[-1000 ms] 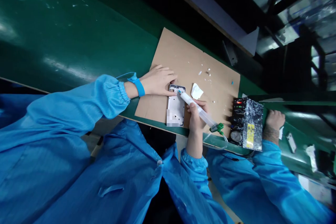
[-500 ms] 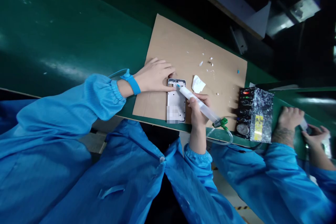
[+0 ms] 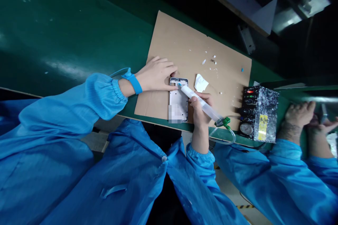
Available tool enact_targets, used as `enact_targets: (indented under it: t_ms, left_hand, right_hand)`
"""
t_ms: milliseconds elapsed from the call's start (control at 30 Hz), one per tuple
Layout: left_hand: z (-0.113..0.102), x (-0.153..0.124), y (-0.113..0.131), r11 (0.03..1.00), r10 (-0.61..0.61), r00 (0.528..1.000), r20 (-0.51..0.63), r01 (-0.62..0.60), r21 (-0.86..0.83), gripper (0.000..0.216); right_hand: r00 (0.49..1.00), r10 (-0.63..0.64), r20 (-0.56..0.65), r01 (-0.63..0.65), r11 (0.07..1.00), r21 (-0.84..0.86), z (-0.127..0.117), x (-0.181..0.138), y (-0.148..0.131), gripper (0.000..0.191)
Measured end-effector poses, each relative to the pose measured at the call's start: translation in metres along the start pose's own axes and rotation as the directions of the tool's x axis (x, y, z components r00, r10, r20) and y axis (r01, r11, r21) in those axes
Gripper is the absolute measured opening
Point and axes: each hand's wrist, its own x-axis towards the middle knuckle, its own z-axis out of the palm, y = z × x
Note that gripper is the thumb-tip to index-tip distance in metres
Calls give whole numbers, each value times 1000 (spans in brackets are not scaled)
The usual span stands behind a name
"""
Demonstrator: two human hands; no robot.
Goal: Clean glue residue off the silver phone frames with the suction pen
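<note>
syringe (image 3: 202, 104) in right hand (image 3: 198, 109), tip on phone frame (image 3: 179, 99)

A cardboard sheet (image 3: 185, 42) lies on the green bench (image 3: 66, 24), with a phone frame (image 3: 179, 102) at its near edge. The left grip (image 3: 157, 75), fingers flat, presses on the frame's far left corner; a blue wristband (image 3: 132, 81) circles that wrist. The right grip (image 3: 199, 112) is wrapped around a syringe (image 3: 204, 107), whose tip touches the frame's far edge. A clear tube (image 3: 229, 140) loops from the syringe's green end. A white wipe (image 3: 200, 83) lies just right of the frame. Farther right stands a control box (image 3: 260, 117), with a co-worker's hand (image 3: 297, 114) beside it.
</note>
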Motion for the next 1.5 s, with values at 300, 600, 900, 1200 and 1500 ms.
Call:
enact_targets:
  t_ms: [300,600,900,1200,1500]
  left_hand:
    - [-1,0,1,1000,-4,1000,11,4,19,43]
    - [-2,0,1,1000,-2,1000,12,2,5,42]
    - [-1,0,0,1000,-13,1000,21,13,-6,43]
    - [-1,0,0,1000,-8,1000,7,9,-27,41]
    - [-1,0,0,1000,-18,1000,22,18,-16,43]
  right_hand:
    - [1000,9,12,-9,1000,-13,0,-2,-5,45]
    - [1000,14,3,-14,998,-55,1,-1,-5,50]
    - [1000,5,-3,-6,998,-62,2,-1,-6,50]
    - [1000,-7,27,10,994,-111,1,0,-6,46]
    - [999,-2,37,7,992,-127,-2,-2,-6,41]
